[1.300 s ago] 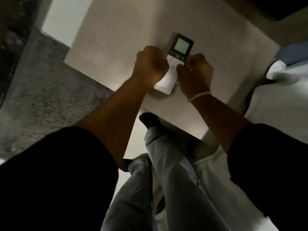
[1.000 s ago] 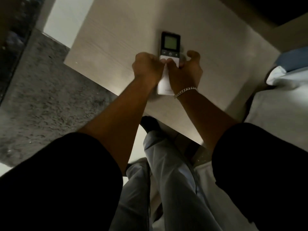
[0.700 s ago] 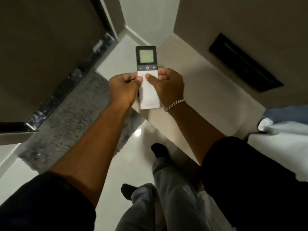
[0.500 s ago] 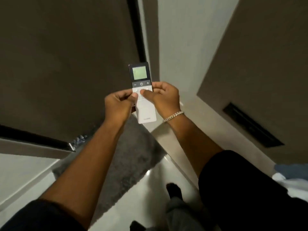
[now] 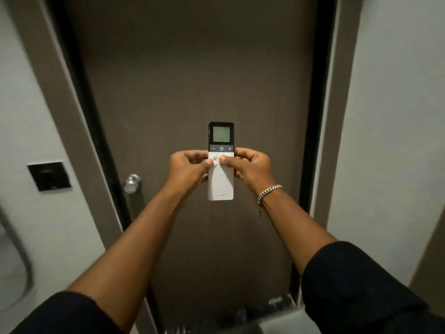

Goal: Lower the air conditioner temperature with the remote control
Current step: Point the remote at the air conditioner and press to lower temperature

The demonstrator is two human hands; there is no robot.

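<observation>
A slim white remote control point(image 5: 220, 186) with a dark top and a lit greenish screen is held upright at arm's length in the middle of the view. My left hand point(image 5: 186, 166) grips its left side, thumb resting on the upper white buttons. My right hand point(image 5: 250, 166), with a silver bracelet at the wrist, grips its right side, and its thumb lies across the buttons just under the dark strip with minus, power and plus signs. The air conditioner is out of view.
A dark brown door point(image 5: 192, 80) fills the view behind the remote, with a round metal knob point(image 5: 132, 183) at its left. A black wall panel point(image 5: 49, 175) sits on the pale wall to the left. Pale wall stands to the right.
Both hands lifted the remote off the light tabletop and raised it upright. The view swung up from the table and floor to the door.
</observation>
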